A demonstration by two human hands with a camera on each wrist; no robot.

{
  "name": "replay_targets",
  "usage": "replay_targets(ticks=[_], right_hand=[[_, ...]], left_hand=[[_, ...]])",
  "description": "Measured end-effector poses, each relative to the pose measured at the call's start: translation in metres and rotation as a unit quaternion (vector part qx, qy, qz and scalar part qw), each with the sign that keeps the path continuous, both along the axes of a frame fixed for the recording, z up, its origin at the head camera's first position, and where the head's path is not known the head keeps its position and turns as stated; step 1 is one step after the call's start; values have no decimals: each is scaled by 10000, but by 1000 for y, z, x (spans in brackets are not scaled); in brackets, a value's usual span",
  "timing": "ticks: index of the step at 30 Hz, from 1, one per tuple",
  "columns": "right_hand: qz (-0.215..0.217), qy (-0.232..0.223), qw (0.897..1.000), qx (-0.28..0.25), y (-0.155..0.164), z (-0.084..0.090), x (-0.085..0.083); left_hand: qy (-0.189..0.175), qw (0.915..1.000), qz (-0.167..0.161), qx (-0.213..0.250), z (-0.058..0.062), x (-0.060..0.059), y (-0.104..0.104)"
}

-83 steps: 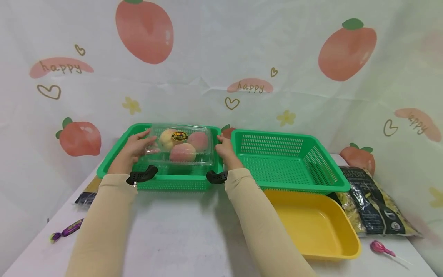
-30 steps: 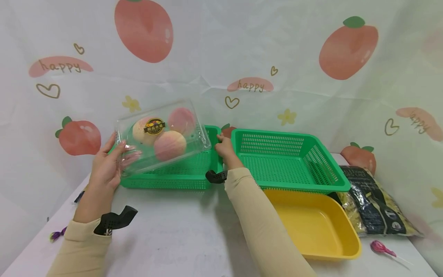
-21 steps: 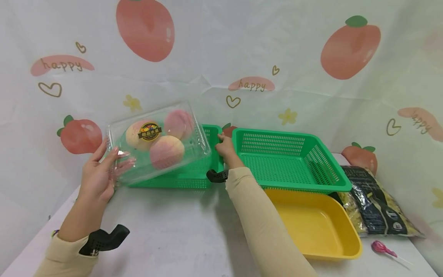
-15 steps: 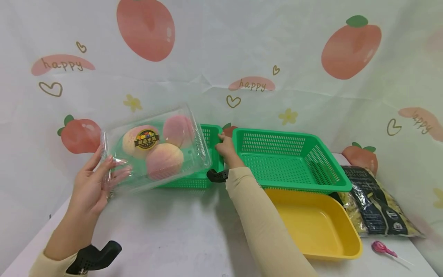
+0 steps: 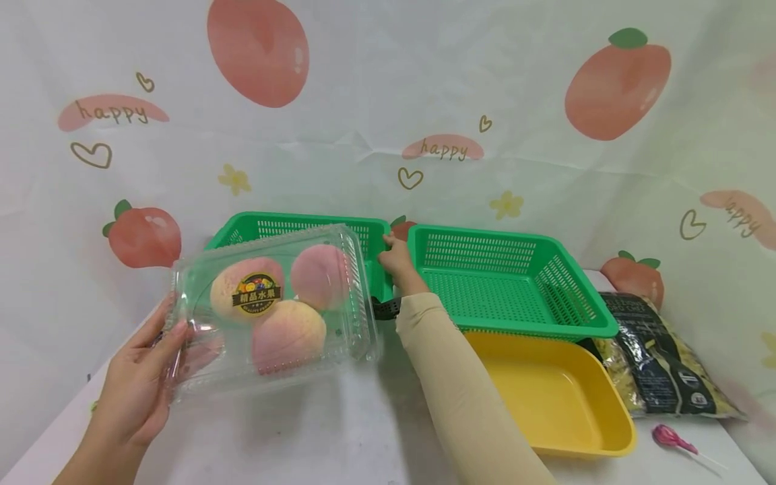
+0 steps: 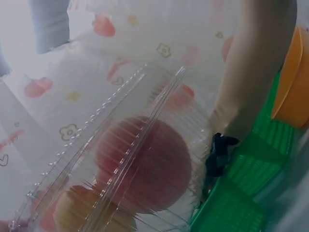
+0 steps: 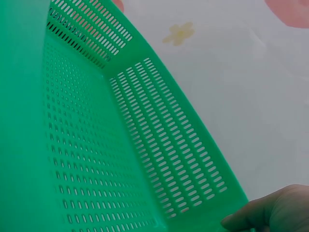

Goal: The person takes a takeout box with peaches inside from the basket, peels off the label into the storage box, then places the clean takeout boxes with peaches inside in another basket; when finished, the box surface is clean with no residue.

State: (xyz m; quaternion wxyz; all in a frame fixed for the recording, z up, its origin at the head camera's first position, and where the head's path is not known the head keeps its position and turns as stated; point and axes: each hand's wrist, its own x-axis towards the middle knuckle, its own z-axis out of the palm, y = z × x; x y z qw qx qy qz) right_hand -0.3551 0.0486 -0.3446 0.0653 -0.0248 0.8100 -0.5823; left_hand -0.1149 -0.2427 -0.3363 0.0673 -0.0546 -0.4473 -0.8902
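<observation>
At lower left of the frame, the left hand [image 5: 136,391] grips the clear box of peaches [image 5: 273,310] by its left end, holding it tilted, clear of the left green basket [image 5: 291,225] behind it. At centre, the right hand [image 5: 397,259] grips that basket's right rim. The box is out of the basket but not yet resting on the counter [image 5: 339,438].

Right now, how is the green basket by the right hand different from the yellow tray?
The right green basket has walls and floor full of little holes; the yellow tray is solid and smooth. The basket sits farther back, its front edge over the tray's back edge; the tray lies nearer the person. The right hand rests beside the basket; nothing touches the tray. Both are rectangular, plastic-looking and empty.
</observation>
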Motion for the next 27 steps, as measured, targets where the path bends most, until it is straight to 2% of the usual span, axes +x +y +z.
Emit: replay_targets(ticks=[6,9,13,15,25,27], right_hand=[[-105,11,9999,-1,0,0,-2],[-106,-56,9999,14,0,0,-3],[-139,-41,9999,8,0,-1,-3],[-144,-16,9999,12,0,-1,-3],[-66,-18,10000,-2,0,0,0],[-29,-43,10000,-41,1,1,1]], left_hand=[[-116,9995,-131,-246,-8,15,-1],[83,9988,-360,-320,-13,22,-2],[523,9958,-725,-198,-24,29,-1],[534,9955,-768,-184,-29,32,-1],[-193,9983,-242,-495,-51,43,-3],[-389,9972,-234,-587,-55,48,-5]])
